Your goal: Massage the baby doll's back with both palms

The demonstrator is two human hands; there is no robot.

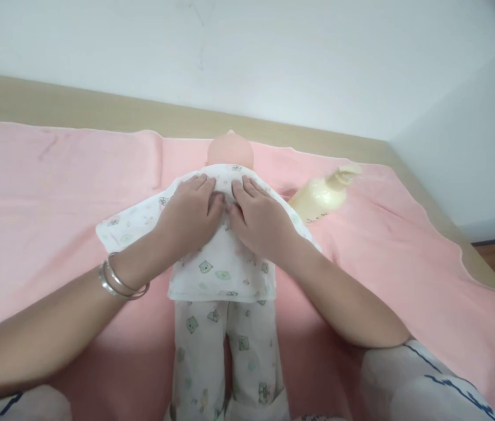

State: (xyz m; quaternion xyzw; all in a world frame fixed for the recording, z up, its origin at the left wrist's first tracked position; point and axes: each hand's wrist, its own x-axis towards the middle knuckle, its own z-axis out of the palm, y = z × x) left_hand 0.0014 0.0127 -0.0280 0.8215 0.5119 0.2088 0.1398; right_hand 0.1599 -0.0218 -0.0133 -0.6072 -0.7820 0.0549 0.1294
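Observation:
A baby doll (230, 151) lies stretched out on a pink cloth, its bald head at the far end. It wears a white printed long-sleeved top (221, 275) and matching trousers (201, 351). Both of my hands rest on the upper part of the top, just below the head. My left hand (197, 207) lies with its fingers extended over the fabric, two silver bangles on the wrist. Beside it, my right hand (258, 213) is spread flat in the same way. The thumbs nearly meet in the middle, and neither hand grasps anything visible.
The pink cloth (54, 175) covers most of a light wooden surface (98, 102) that ends at a white wall (273, 64). A pale yellow pump bottle (319, 199) lies tilted on the cloth, right of the doll's shoulder.

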